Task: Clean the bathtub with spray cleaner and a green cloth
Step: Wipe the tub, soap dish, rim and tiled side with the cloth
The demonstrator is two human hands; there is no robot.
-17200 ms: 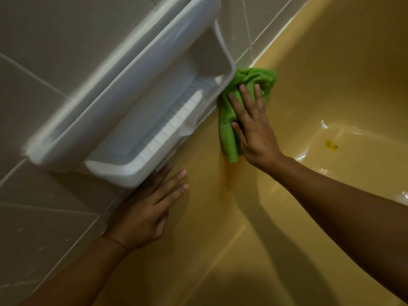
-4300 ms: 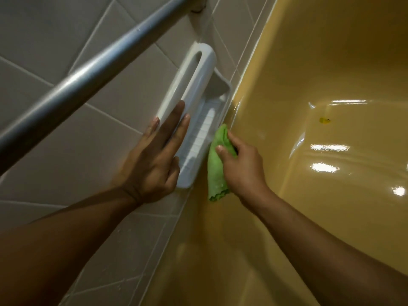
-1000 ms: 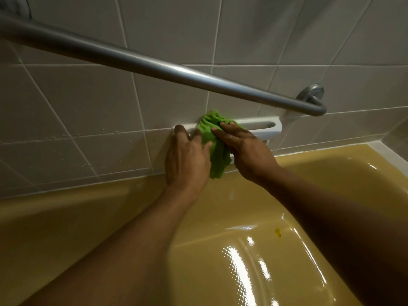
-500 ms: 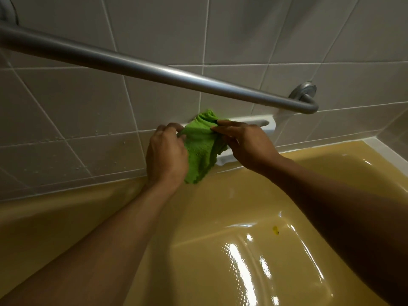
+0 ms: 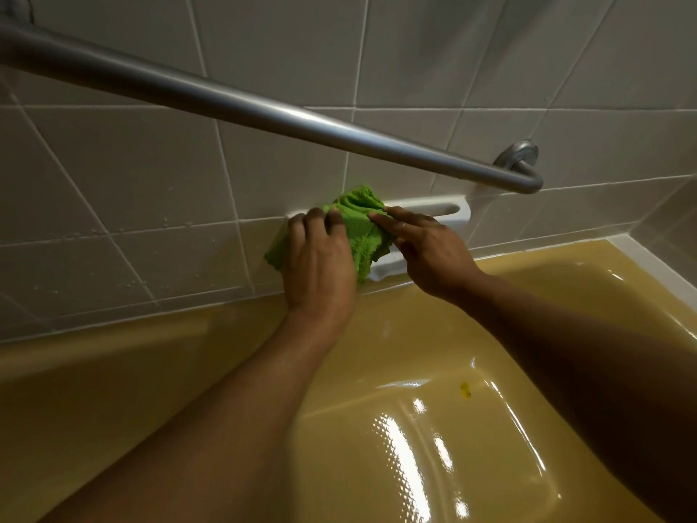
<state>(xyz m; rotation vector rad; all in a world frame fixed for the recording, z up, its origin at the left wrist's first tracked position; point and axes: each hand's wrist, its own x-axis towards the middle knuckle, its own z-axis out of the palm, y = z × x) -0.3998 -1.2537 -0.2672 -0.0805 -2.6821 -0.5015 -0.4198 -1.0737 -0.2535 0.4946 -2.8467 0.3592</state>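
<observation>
crumpled green cloth (image 5: 360,224), bunched just above glossy yellow bathtub (image 5: 433,334) far rim.

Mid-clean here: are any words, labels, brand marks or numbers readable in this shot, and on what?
None. The green cloth, white soap dish, grab bar, wall tiles and yellow bathtub show no print. The small yellow speck on the tub floor is too small to tell.

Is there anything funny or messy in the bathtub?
Yes, one thing: a small yellow speck sits on the shiny floor of the bathtub, brighter than the tub around it. I cannot tell what it is. Small drops also dot the wall tiles. Nothing looks broken.
</observation>
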